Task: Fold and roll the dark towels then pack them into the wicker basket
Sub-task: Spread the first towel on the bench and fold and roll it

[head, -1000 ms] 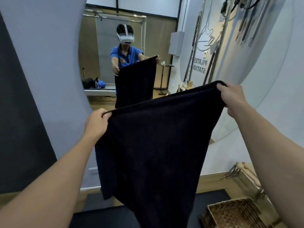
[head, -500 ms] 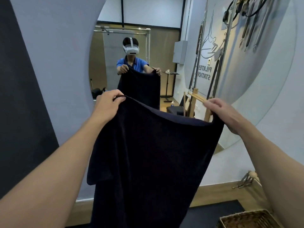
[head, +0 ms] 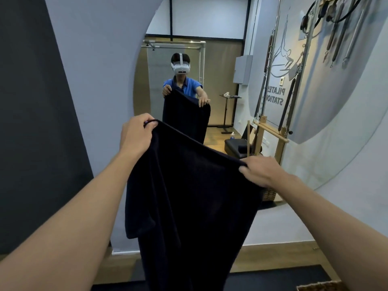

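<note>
The person stands facing a big round mirror (head: 327, 114), arms out, holding a dark towel (head: 189, 196) up in the air by its top edge. The left hand (head: 136, 136) has its fingers curled tight round one top corner, held the higher of the two. The right hand (head: 259, 171) grips the other corner lower down, fingers bent over the hem, so the top edge slopes down towards the right. The towel hangs free below, with a loose fold drooping on its left side. Down on the floor at the far right, beside a dark mat (head: 283, 278), only a corner of the basket (head: 321, 287) shows, well apart from the towel.
</note>
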Action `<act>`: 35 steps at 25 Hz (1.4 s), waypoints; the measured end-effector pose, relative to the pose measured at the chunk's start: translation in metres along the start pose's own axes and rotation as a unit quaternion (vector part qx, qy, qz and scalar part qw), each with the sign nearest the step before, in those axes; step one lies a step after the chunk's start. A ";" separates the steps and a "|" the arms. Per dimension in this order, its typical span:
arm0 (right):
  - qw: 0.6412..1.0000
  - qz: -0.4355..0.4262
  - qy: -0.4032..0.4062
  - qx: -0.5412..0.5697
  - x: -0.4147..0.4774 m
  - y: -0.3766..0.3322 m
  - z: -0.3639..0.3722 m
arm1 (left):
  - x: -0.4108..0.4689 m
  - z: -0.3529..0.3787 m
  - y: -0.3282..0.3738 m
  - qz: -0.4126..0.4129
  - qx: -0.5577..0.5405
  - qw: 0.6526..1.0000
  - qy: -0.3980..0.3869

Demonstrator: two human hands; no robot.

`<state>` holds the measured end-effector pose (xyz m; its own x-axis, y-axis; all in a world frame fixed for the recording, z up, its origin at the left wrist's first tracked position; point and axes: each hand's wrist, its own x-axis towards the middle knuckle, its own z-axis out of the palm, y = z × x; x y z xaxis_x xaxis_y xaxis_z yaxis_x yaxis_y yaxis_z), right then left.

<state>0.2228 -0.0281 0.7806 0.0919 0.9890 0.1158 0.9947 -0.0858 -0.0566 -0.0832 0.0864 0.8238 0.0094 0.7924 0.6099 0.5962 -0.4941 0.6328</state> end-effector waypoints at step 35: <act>0.457 0.060 0.263 0.848 0.104 0.054 -0.098 | 0.103 0.016 0.014 -0.109 -0.119 0.964 0.213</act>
<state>0.2902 0.0586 0.8865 0.5826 0.7860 0.2068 -0.4438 0.5208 -0.7292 -0.0607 0.1674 0.8879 -0.4562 0.6927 0.5586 0.3456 -0.4405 0.8286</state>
